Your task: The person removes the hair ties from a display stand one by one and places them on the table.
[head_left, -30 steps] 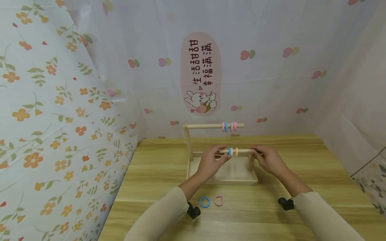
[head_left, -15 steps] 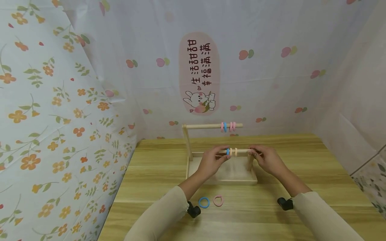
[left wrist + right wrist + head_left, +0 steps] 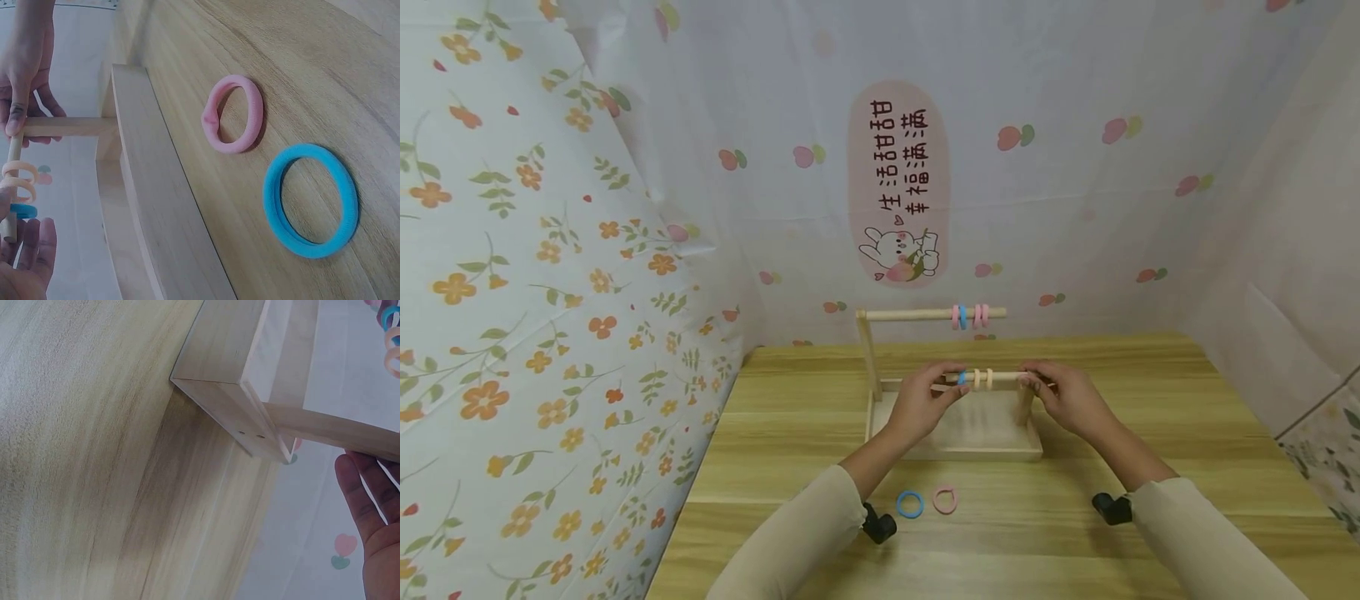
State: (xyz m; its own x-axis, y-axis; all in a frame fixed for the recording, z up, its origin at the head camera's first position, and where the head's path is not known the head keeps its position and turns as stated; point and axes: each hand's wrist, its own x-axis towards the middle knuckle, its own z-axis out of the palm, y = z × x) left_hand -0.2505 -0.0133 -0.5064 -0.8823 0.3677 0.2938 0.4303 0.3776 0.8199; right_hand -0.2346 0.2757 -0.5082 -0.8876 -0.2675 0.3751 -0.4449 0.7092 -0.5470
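Observation:
A wooden stand (image 3: 970, 454) with a tray base carries two rods. On its lower rod (image 3: 1007, 377) sit two cream hair ties (image 3: 989, 379) and a blue hair tie (image 3: 962, 378). My left hand (image 3: 919, 404) pinches the blue hair tie near the rod's free left end; in the left wrist view, thumb and fingers lie either side of the rod there. At the other end my right hand (image 3: 1067, 400) grips the rod where it joins the short post (image 3: 331, 428). The upper rod (image 3: 910, 314) bears several pink and blue hair ties (image 3: 962, 317).
Two loose hair ties, one blue (image 3: 311, 200) and one pink (image 3: 232, 114), lie on the wooden table (image 3: 790, 417) in front of the stand. A tall post (image 3: 868, 358) rises at the stand's left. A patterned cloth (image 3: 1037, 208) hangs behind.
The blue hair tie has slid left along the lower rod with my left hand, leaving a gap between it and the cream ones. My right hand stays at the post.

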